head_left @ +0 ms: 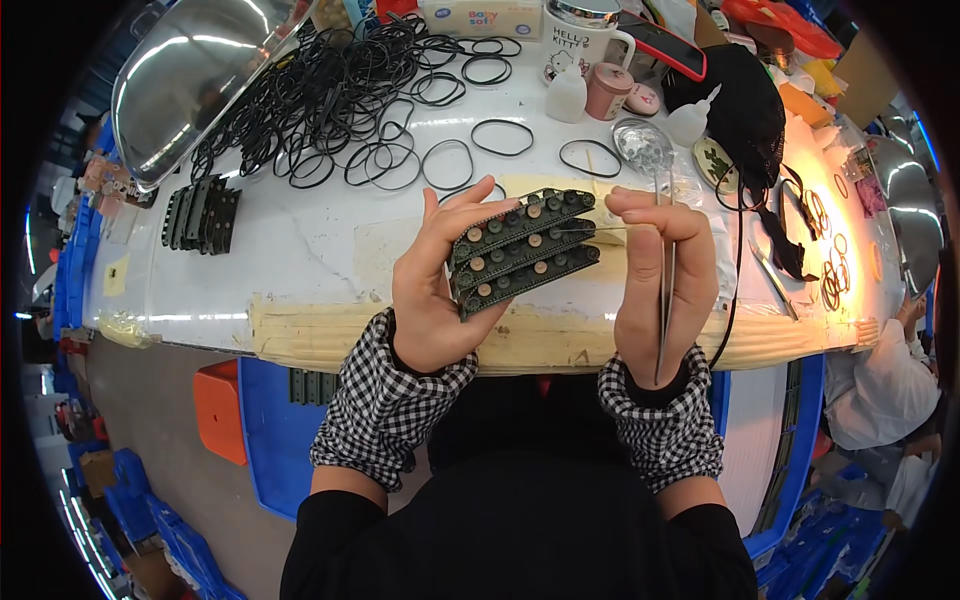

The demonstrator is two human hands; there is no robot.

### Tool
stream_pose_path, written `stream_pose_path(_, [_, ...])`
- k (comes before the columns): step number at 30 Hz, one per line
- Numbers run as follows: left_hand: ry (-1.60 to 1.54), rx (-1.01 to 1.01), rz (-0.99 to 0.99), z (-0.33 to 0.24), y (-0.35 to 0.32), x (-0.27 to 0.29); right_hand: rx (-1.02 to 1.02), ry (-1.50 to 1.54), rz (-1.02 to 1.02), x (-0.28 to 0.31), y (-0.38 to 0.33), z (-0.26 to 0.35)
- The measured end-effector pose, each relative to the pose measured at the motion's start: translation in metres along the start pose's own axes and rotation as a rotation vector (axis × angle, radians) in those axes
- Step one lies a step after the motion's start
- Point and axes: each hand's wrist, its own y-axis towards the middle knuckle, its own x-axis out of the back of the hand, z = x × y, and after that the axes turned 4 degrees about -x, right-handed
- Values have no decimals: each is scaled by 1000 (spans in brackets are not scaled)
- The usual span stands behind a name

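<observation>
My left hand is closed around several dark green toothed strips, held side by side above the table's near edge. Small round wheels, some tan and some dark, stud these strips. To their right, my right hand has metal tweezers lodged upright along its palm. Its thumb and forefinger pinch together beside the strips' right end. A thin, needle-like line runs from that pinch to the strips; what it is I cannot make out.
Black rubber bands are heaped at the back left, with loose loops nearer. A metal bowl tilts beside them, above more green strips. A mug, small bottles, a phone and a black mesh bag crowd the back right.
</observation>
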Motion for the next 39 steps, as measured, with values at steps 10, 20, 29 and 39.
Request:
stream_pose_path(10, [-85, 20, -60, 3, -1, -3, 195, -769, 31, 32, 12, -28])
stream_pose_path(20, [-39, 25, -22, 1, 0, -2, 76, -34, 86, 10, -4, 3])
stream_pose_path(29, [-11, 16, -4, 0, 1, -1, 67, -26, 162, 5, -5, -1])
stream_pose_path(39, [-33, 19, -5, 1, 0, -1, 88, -24, 141, 5, -5, -2])
